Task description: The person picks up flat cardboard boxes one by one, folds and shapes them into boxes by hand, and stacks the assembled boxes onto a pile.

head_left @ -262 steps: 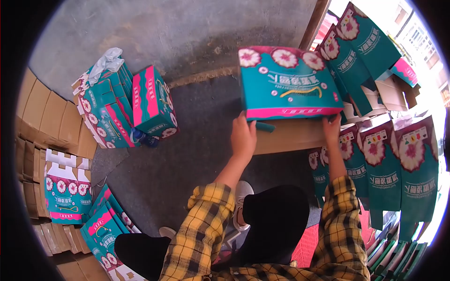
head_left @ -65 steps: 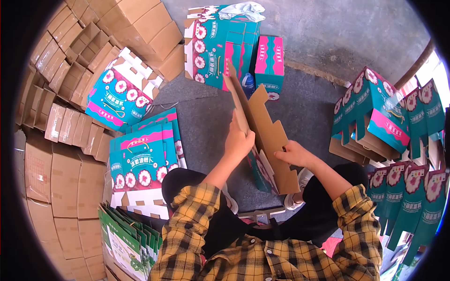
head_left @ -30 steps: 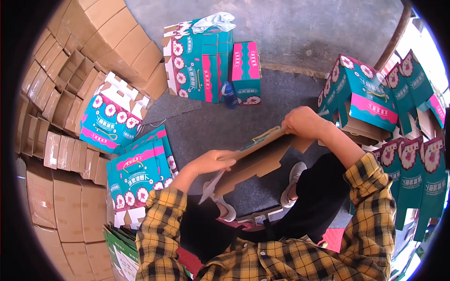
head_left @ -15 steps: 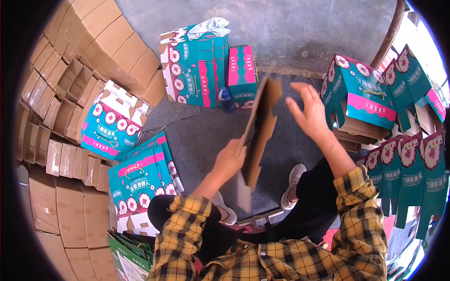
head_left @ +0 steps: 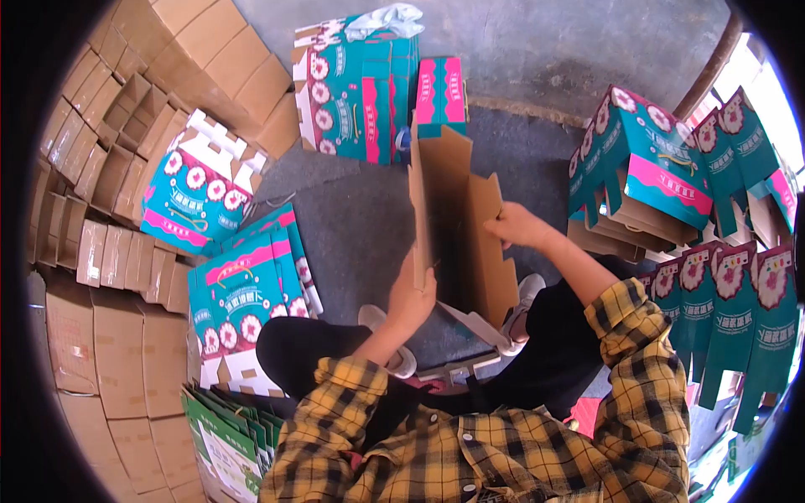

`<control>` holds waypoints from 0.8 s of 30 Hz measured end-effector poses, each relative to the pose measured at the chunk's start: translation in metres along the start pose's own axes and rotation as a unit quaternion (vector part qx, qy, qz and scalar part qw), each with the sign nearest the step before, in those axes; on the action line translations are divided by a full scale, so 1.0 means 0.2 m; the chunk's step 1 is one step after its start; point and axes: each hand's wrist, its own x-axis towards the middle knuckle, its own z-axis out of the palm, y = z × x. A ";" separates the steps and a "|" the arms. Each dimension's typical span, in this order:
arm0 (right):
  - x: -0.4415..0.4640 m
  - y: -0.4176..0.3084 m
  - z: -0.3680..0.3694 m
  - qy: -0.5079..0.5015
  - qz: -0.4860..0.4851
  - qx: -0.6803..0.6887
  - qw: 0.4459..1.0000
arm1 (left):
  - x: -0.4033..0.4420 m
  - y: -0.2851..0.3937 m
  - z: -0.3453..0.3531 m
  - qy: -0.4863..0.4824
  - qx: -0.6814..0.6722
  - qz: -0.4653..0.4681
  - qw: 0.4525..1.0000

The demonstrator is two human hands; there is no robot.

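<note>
In the head view a cardboard box, its brown inner sides showing, stands opened out between my hands above the floor. My left hand grips its left wall, thumb on the inner side. On the right wall's edge my right hand is closed, pinching the cardboard. The box is unfolded into a tube, and I see the floor through it. Its printed outside is turned away from me.
Flat teal-and-pink cartons lie in stacks at left and at the back. Folded-open teal cartons stand at right. Brown boxes are piled along the left side. Green packages sit at lower left.
The box was nearly flat in my left hand and is now spread open. My right hand, open and apart from it before, has come down and taken hold of its right wall.
</note>
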 end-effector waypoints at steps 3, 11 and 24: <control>0.06 0.01 -0.02 0.047 -0.017 0.047 0.998 | -0.02 0.11 -0.21 -0.167 0.041 -0.155 0.973; 0.20 0.02 -0.12 0.113 -0.001 0.050 0.992 | -0.11 0.12 -0.26 -0.154 0.162 0.051 0.973; 0.27 0.01 -0.08 0.154 -0.009 0.053 0.987 | 0.03 0.07 -0.24 -0.188 0.143 0.146 0.961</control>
